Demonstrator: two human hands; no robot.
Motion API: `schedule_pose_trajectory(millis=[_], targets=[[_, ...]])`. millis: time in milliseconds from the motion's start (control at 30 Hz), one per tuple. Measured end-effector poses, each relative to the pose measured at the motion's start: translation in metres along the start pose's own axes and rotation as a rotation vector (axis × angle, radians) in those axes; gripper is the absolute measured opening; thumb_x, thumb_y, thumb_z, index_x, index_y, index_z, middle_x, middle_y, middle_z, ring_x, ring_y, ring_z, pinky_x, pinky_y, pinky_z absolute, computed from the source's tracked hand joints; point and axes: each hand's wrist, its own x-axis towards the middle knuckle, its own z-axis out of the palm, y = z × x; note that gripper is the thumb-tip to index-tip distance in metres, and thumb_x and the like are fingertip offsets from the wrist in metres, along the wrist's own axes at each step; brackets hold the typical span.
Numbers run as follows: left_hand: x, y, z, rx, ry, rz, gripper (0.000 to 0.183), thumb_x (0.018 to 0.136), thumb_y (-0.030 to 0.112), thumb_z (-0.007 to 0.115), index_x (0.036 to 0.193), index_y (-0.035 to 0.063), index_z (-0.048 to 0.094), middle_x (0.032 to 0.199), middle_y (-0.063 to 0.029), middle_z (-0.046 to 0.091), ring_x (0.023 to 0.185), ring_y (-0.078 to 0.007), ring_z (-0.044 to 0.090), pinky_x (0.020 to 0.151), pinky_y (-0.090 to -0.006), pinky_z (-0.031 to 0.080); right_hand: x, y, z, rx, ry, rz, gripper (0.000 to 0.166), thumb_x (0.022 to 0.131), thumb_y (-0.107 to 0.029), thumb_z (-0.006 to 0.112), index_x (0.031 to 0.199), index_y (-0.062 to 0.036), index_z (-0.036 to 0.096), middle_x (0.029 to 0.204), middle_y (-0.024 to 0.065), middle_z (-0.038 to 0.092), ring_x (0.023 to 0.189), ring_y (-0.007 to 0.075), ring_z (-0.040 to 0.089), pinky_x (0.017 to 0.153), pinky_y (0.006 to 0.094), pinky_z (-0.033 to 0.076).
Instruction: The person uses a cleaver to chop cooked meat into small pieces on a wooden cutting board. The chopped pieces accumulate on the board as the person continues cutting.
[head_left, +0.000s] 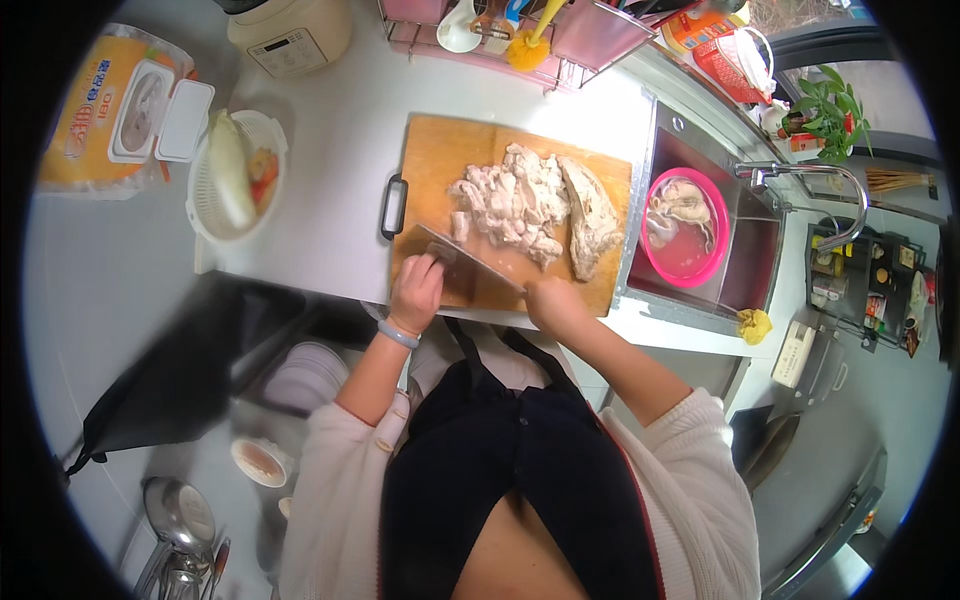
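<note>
My right hand (553, 304) grips the handle end of a kitchen knife (472, 256), whose blade slants to the upper left over a wooden cutting board (442, 142). Beside the blade's far end, my left hand (420, 289) has its fingers bent over a small pale piece of meat (442, 253) near the board's front left. A heap of cut pale meat (514, 199) lies at the middle of the board. To its right is a larger uncut piece (590, 217). The handle is mostly hidden by my right hand.
Right of the board, a pink basin (686, 270) with meat in water sits in the sink (754, 251) below a curved faucet (855, 187). At left are a white colander (196, 199) with vegetables and a plastic bag box (90, 112). A wire rack (555, 79) stands behind.
</note>
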Motion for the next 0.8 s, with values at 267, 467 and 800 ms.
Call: schedule_pose_trajectory(millis=[267,467,800], targets=[[0.005,0.003,0.0,0.047,0.051,-0.029,0.035,0.074,-0.005,0.061,0.107,0.0027,0.064,0.108,-0.0137,0.059,0.089,-0.0333,0.055,0.08,-0.0396,0.049,-0.017,-0.017,-0.039,-0.056,-0.136,-0.043,0.012,0.073,-0.005,0.054,0.075,-0.001,0.065,0.073,0.0207,0.065,0.07,0.0383,0.065,0.064,0.0465,0.053],[-0.004,-0.001,0.0,0.017,-0.028,-0.095,0.034,0.071,-0.003,0.06,0.105,0.0022,0.065,0.112,-0.0143,0.058,0.088,-0.035,0.055,0.079,-0.0404,0.049,0.004,-0.029,-0.035,-0.039,-0.151,-0.073,0.014,0.074,-0.004,0.054,0.078,0.0007,0.067,0.076,0.0213,0.066,0.071,0.0372,0.066,0.065,0.0456,0.054],[0.003,0.007,-0.001,-0.001,0.019,-0.16,0.03,0.075,-0.001,0.063,0.106,0.0007,0.063,0.106,-0.0178,0.057,0.098,-0.0405,0.054,0.088,-0.0449,0.045,0.046,-0.035,0.02,-0.049,0.018,-0.173,0.018,0.078,-0.008,0.053,0.078,0.0021,0.068,0.077,0.0226,0.066,0.072,0.0363,0.067,0.066,0.0457,0.055]])
